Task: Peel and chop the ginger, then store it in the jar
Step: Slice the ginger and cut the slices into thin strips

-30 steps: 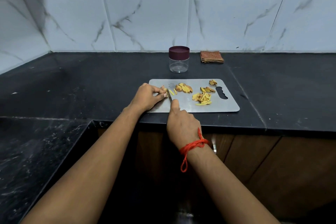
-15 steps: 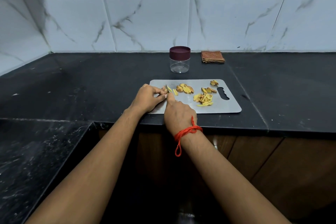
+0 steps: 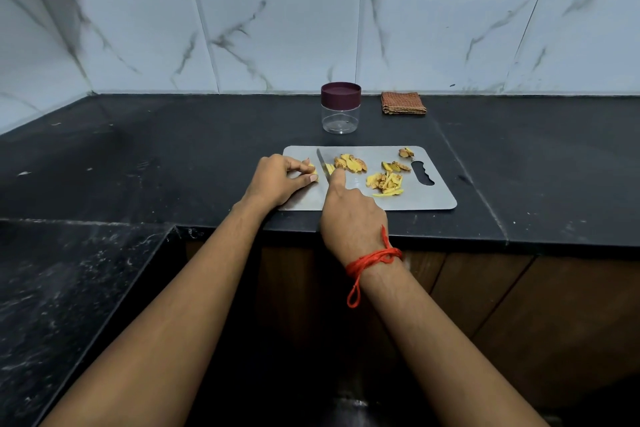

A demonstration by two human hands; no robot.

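Note:
A grey cutting board (image 3: 429,199) lies on the black counter. My left hand (image 3: 278,180) pinches a small yellow ginger piece (image 3: 311,168) at the board's left end. My right hand (image 3: 349,215) grips a knife (image 3: 322,163), index finger along the blade's back; the blade points away, just right of the held piece. A few cut strips (image 3: 330,168) lie beside the blade. Ginger peels (image 3: 350,163) and chopped strips (image 3: 386,182) are spread over the middle of the board. The clear jar (image 3: 340,115) with a maroon lid stands closed behind the board.
A folded brown cloth (image 3: 403,103) lies by the tiled wall, right of the jar. More peel bits (image 3: 406,152) sit near the board's handle slot. The counter edge runs just below the board, and a lower black surface (image 3: 69,288) lies at the left.
The knife has moved a little right of the held piece with its blade now showing. My right hand has shifted slightly toward me; the left hand stays put.

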